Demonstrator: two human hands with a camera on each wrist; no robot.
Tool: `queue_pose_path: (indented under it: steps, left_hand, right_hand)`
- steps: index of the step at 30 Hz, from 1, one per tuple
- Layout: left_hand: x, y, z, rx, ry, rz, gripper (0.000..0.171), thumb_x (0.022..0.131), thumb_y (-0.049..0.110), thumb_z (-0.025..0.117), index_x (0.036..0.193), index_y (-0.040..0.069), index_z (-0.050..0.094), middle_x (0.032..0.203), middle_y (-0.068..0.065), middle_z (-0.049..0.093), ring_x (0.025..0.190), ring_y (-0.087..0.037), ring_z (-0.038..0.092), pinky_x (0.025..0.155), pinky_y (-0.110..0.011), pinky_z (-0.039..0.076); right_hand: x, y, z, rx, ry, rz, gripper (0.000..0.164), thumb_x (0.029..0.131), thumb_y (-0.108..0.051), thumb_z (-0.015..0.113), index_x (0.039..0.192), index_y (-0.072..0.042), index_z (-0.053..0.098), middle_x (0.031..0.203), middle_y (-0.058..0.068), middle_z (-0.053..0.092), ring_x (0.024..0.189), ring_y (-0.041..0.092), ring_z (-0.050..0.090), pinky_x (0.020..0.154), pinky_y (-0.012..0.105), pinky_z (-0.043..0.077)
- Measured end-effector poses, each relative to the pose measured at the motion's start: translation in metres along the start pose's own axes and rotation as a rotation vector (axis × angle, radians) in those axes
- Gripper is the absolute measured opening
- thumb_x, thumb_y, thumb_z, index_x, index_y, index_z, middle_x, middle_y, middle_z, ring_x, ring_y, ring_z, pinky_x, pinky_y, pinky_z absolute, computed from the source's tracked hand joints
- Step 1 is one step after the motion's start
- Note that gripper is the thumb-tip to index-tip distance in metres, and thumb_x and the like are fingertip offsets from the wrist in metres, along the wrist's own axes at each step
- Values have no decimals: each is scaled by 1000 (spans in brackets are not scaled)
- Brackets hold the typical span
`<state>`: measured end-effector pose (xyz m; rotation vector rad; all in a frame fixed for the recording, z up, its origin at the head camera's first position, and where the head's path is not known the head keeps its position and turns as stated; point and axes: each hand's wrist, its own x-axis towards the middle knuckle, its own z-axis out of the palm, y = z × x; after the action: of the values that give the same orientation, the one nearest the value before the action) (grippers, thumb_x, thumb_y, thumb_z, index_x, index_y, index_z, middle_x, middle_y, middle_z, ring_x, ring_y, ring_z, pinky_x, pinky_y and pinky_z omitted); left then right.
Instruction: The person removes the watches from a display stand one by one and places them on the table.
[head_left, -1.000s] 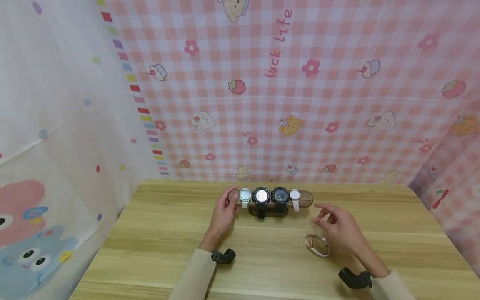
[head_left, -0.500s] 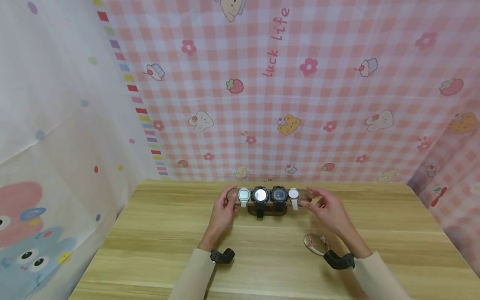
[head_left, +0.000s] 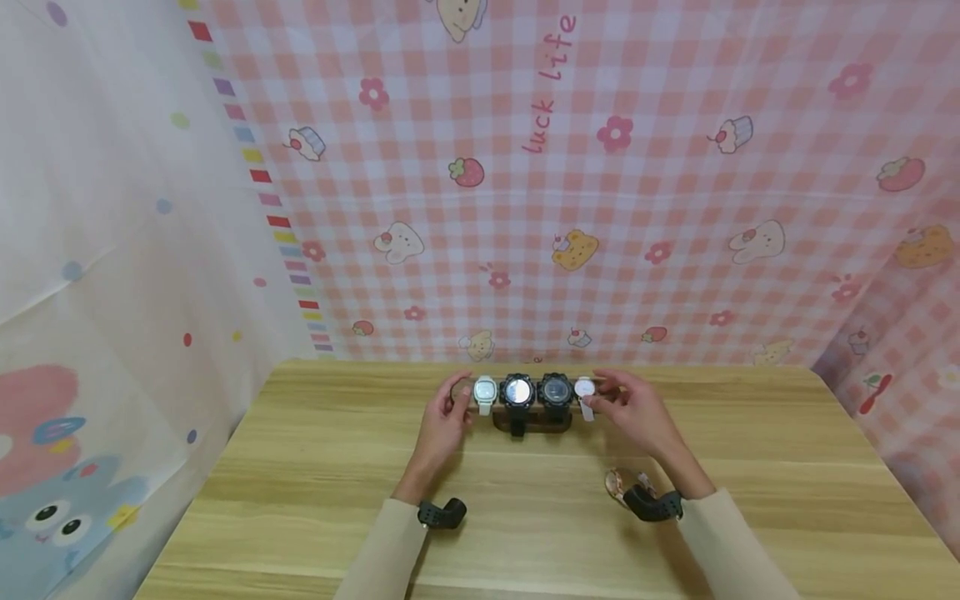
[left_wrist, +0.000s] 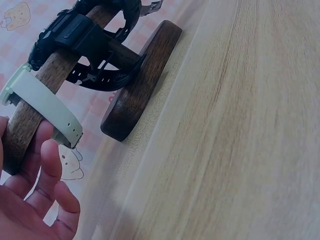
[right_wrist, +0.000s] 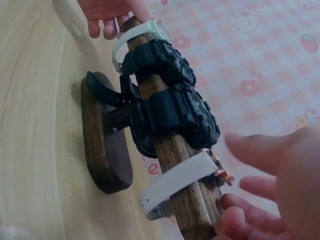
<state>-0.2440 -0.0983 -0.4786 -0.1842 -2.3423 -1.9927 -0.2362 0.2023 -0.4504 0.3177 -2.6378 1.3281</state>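
Observation:
A dark wooden watch stand (right_wrist: pixel 201 212) bears several watches on its crossbar. My left hand (head_left: pixel 441 419) holds the bar's left end, thumb on the near side, next to a pale mint watch (left_wrist: pixel 47 102). Two chunky black watches (head_left: pixel 518 390) (head_left: pixel 555 390) sit in the middle. At the right end is a watch with a white strap (right_wrist: pixel 177 182) and a rose-gold case. My right hand (head_left: pixel 637 410) is around that end. Its thumb and fingers stand spread close to the case, and some fingertips appear to touch the bar's end.
A rose-gold watch (head_left: pixel 617 485) lies on the wooden table (head_left: pixel 525 525), partly hidden behind the right wrist's black camera (head_left: pixel 652 505). Another black camera (head_left: pixel 444 513) is on the left wrist. A pink checked cloth (head_left: pixel 480 208) hangs behind the table's back edge.
My right hand has moved left and away from above the loose watch, to the stand's right end and the white-strapped watch. The left hand keeps its hold on the stand.

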Motion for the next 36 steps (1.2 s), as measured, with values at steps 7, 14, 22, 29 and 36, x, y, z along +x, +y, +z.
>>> queue_pose_path:
  steps: [7, 14, 22, 29, 36]
  left_hand:
    - [0, -1, -1, -12, -3, 9, 33, 105, 16, 50, 137, 13, 56, 82, -23, 56, 85, -54, 59, 67, -39, 53]
    - [0, -2, -1, -14, -9, 11, 33, 105, 16, 50, 138, 13, 55, 83, -24, 56, 85, -54, 59, 66, -36, 53]
    - [0, -2, -1, -18, -1, 13, 33, 105, 14, 50, 137, 12, 56, 81, -21, 55, 84, -53, 59, 63, -28, 50]
    - [-1, 0, 0, -9, 6, 13, 33, 105, 14, 49, 138, 12, 55, 86, -27, 55, 84, -52, 59, 68, -37, 54]
    - [0, -1, 0, -7, 6, 24, 33, 105, 14, 49, 137, 12, 56, 81, -23, 54, 83, -53, 59, 69, -39, 54]
  right_hand:
    - [6, -4, 2, -73, -52, 8, 52, 87, -13, 76, 132, 6, 57, 95, 12, 67, 74, 16, 57, 65, 26, 48]
    - [11, -8, 2, -60, -102, 46, 54, 88, -12, 75, 134, 6, 55, 94, 12, 65, 74, 16, 56, 64, 27, 47]
    - [15, -8, 5, -55, -117, 13, 50, 88, -7, 73, 133, 7, 56, 88, 10, 63, 75, 16, 55, 65, 26, 46]
    - [15, -8, 7, -54, -115, -9, 43, 92, -4, 66, 132, 9, 56, 88, 12, 62, 76, 18, 56, 67, 29, 46]
    - [14, -8, 10, -71, -91, -6, 40, 92, -4, 66, 129, 9, 59, 90, 13, 59, 81, 21, 55, 71, 32, 46]
